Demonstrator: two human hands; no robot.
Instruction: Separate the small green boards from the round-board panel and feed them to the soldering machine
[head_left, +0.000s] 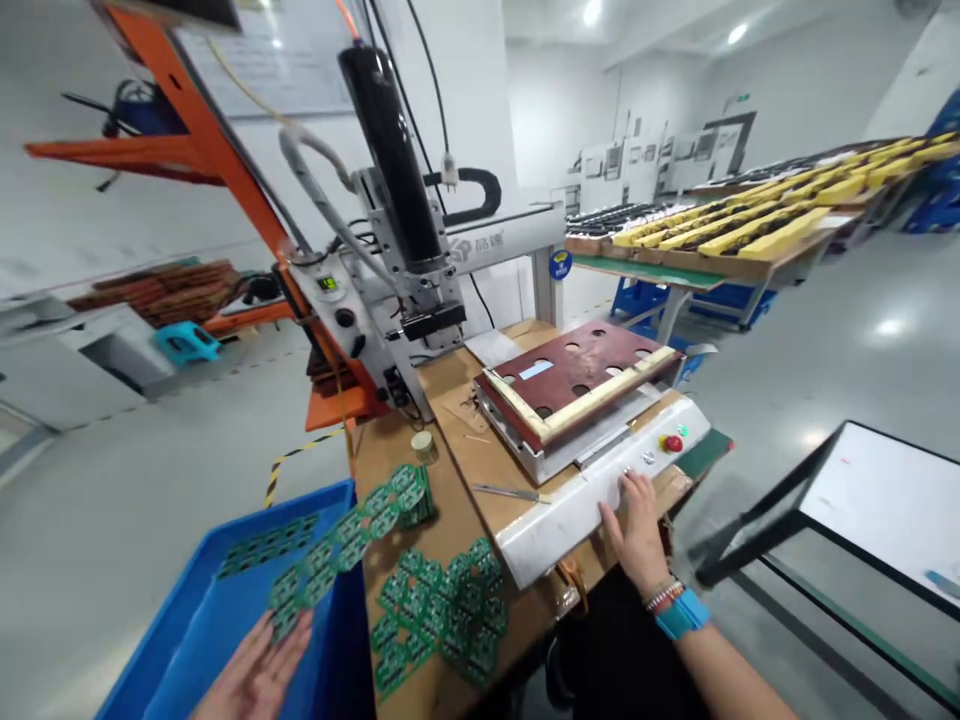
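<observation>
My left hand point(262, 665) grips the near end of a long green circuit board panel point(322, 565), held slanting over the rim of a blue bin point(169, 610). The panel's far end reaches a stack of green boards point(421, 505). Another green panel point(266, 545) lies inside the bin. My right hand point(636, 525) rests with fingers spread on the machine's white front panel point(592, 505), fingertips near small buttons and left of a red button point(673, 443). More green boards point(442, 610) are piled on the bench.
A machine with a black cylinder point(394, 160) stands behind a brown fixture plate point(592, 365). Tweezers point(511, 493) and a small round container point(424, 446) lie on the bench. A white-topped table point(889, 505) stands right.
</observation>
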